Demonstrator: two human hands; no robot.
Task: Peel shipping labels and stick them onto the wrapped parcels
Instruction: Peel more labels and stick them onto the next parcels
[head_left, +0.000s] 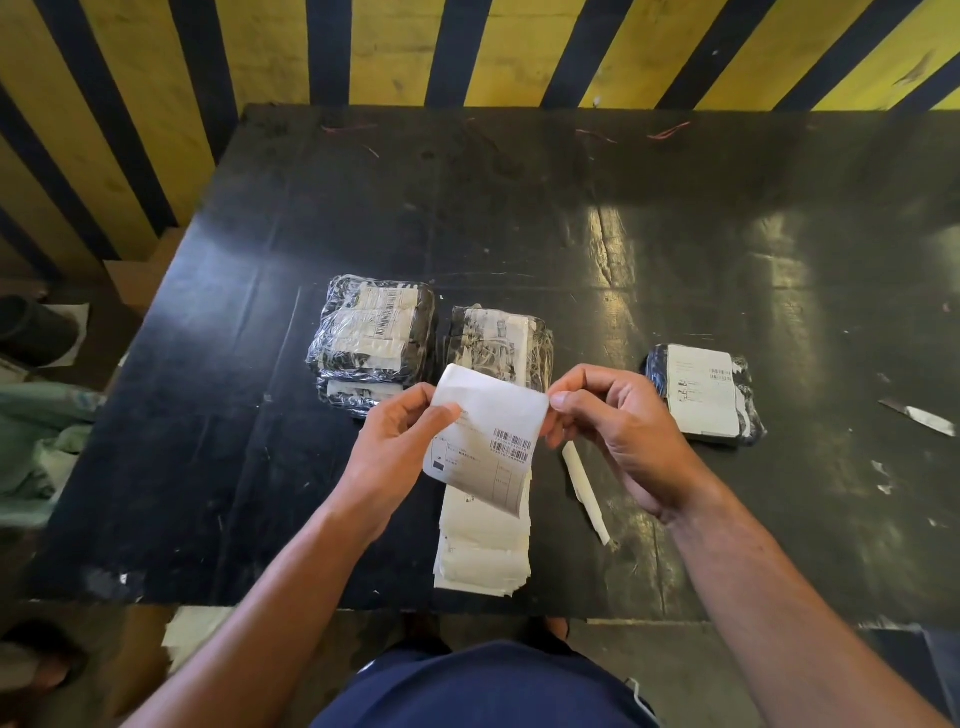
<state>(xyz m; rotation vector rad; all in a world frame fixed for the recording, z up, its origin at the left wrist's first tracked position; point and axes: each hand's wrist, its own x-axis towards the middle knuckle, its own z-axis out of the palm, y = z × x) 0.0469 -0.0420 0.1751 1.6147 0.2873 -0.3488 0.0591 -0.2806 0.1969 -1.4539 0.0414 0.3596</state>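
Observation:
I hold a white shipping label with barcodes above the black table. My left hand pinches its left edge and my right hand pinches its upper right corner. A stack of more labels lies under it near the table's front edge. Behind my hands sit two plastic-wrapped parcels, one at the left and one in the middle. A third wrapped parcel with a label on top lies to the right.
A strip of white backing paper lies right of the label stack. More paper scraps lie at the table's right. A yellow and black striped wall stands behind the table. Cardboard and cloth lie on the floor at the left.

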